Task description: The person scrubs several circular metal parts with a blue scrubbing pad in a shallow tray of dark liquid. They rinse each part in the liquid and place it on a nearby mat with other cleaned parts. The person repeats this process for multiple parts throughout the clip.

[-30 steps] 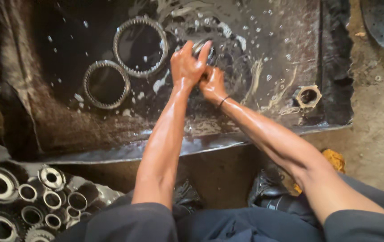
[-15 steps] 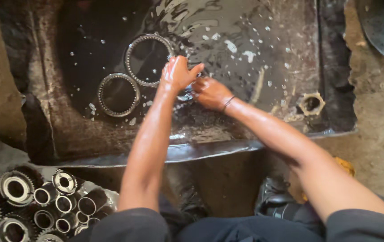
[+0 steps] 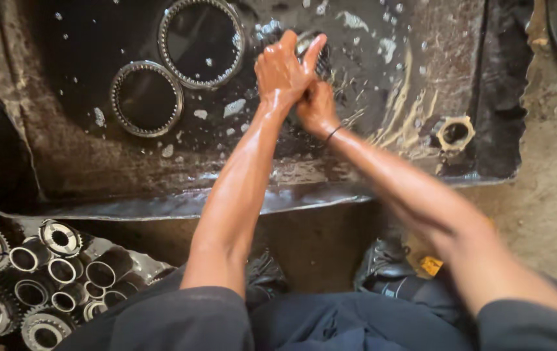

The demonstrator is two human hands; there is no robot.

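Both my hands are wet and pressed together over a dark metal tray of black liquid. My left hand lies over a round metal gear part, fingers spread on it. My right hand grips the same part from below, mostly hidden behind the left. A large toothed ring and a smaller toothed ring lie in the liquid just left of my hands.
A hexagonal metal nut sits at the tray's right end. A heap of several shiny gears and sleeves lies on the ground at lower left. My black shoes stand below the tray's front edge.
My hands have kept rubbing the gear part, shifting slightly over it. The view has moved, so tray and rings now sit lower and farther left in the picture.
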